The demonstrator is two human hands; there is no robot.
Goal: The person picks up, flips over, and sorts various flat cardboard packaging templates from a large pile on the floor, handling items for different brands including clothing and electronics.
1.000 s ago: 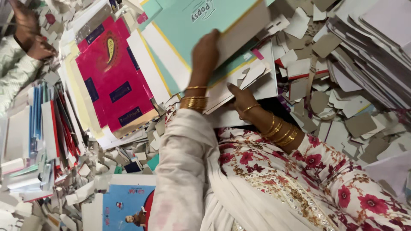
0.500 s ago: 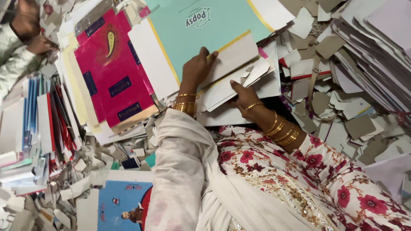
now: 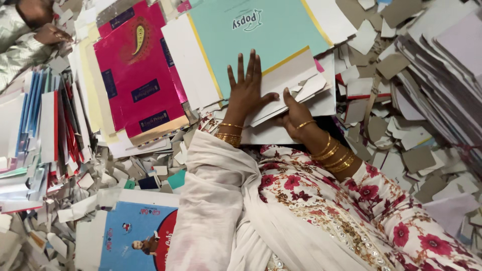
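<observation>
- Right now, left hand [image 3: 247, 90] lies flat, fingers spread wide, palm pressed on the teal card sheet [image 3: 256, 40]; grip clamps nothing.
- Right hand [image 3: 293, 113] sits just beside it, thumb over the edge of the white card stack [image 3: 291, 85], fingers tucked under; grip narrow, pinching that stack.
- Teal sheet has a yellow border and tops the white stack, stretching away past the left fingertips.
- Gold bangles [image 3: 334, 155] on both wrists; white sleeve on the left arm, floral sleeve [image 3: 401, 221] on the right.
- Pink printed carton sheet [image 3: 138, 75] lies well out to one side of the left hand, flat on more sheets.
- Grey card offcuts [image 3: 401, 135] litter the area beyond the right hand.
- Blue printed sheet [image 3: 133, 236] lies near the left elbow.
- Another person's hand [image 3: 50, 34] is far off in the corner.
</observation>
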